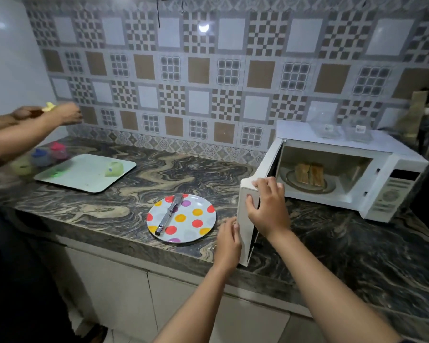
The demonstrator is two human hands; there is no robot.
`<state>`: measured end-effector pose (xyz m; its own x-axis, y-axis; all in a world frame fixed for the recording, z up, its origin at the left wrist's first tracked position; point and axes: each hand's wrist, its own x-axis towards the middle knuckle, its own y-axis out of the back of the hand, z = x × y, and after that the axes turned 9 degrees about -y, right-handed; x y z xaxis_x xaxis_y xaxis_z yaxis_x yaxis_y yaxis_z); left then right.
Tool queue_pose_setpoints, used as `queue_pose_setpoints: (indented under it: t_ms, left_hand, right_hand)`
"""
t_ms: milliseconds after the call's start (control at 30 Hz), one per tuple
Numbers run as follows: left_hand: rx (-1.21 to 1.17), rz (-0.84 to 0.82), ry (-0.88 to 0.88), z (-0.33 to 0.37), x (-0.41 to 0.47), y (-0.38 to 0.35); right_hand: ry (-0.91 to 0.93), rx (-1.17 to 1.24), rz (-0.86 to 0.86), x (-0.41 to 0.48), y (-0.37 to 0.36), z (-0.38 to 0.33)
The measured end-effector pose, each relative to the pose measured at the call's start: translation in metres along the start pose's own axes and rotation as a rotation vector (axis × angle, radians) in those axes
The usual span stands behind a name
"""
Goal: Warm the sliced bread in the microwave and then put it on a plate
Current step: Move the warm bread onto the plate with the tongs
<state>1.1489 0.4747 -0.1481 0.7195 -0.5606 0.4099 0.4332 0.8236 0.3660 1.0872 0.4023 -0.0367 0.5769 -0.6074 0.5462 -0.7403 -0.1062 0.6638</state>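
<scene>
The kitchen is rather dim, with soft light from above. It leaves one small round glare spot on the glossy grey and brown patterned wall tiles (204, 27), a paler one on the smooth white wall panel (0, 24) at top left, and almost black shadow below the dark marbled stone counter (124, 214) at lower left. The middle is fairly sharp, also the open door (245, 246) of the white microwave oven (391, 194), but the arms of another person (22, 134) at the left edge are smeared by motion blur, and the wide lens bends the tile lines near the borders.
</scene>
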Motion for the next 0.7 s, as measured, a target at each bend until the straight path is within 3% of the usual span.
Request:
queue_pose_setpoints:
  t_ms: [133,300,467,567,700]
  left_hand:
    - [-0.052,-0.142,-0.092,-0.01,0.011,0.016]
    - [-0.095,-0.349,-0.128,-0.025,0.037,0.061]
    - [-0.143,-0.172,-0.006,-0.067,0.076,0.128]
    - [-0.072,-0.018,0.086,-0.113,0.101,0.174]
    - [0.132,-0.051,0.291,-0.175,0.123,0.22]
  right_hand:
    - [-0.063,0.016,0.117,0.0,-0.006,-0.01]
    - [0.114,-0.068,0.141,0.006,-0.004,-0.042]
    - [0.122,0.027,0.128,0.033,-0.051,-0.092]
    - [0.058,0.062,0.019,0.041,-0.109,-0.096]
    - [-0.3,-0.076,-0.279,0.04,-0.191,-0.055]
